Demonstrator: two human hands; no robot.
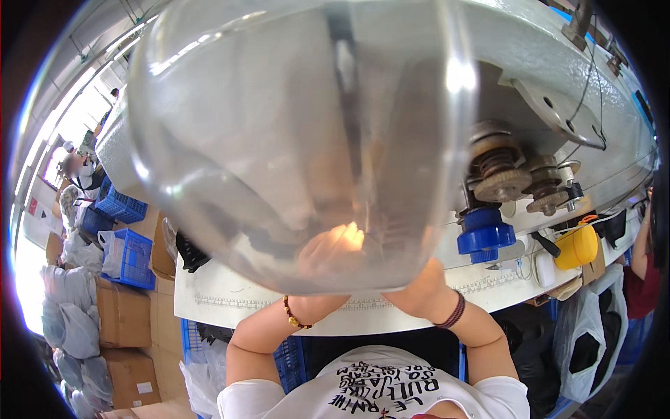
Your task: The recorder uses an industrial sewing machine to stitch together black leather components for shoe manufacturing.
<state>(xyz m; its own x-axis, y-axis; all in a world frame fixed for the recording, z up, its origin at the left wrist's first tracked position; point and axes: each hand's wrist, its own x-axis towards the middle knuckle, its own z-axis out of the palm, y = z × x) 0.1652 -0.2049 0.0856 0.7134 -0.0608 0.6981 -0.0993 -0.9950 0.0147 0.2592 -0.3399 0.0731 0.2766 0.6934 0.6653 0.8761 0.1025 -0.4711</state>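
A large clear plastic shield (279, 140) hangs in front of a grey-white sewing machine (593, 63) and blurs what lies behind it. Through it shows my left hand (324, 251), its lit fingers bunched together beside the needle area; anything they hold is too blurred to make out. My right hand (419, 286) reaches in at the shield's lower right edge, with its fingers hidden behind the shield. Both wrists rest near the front edge of the white table (230, 293), along which a printed ruler strip runs.
Metal thread tension dials (502, 183) and a blue knob (486, 236) stick out right of the shield. Farther right lies a yellow container (576, 248). Blue crates (131, 258) and cardboard boxes (124, 314) stand on the left floor. Plastic bags (579, 342) hang at right, near another person's arm (641, 237).
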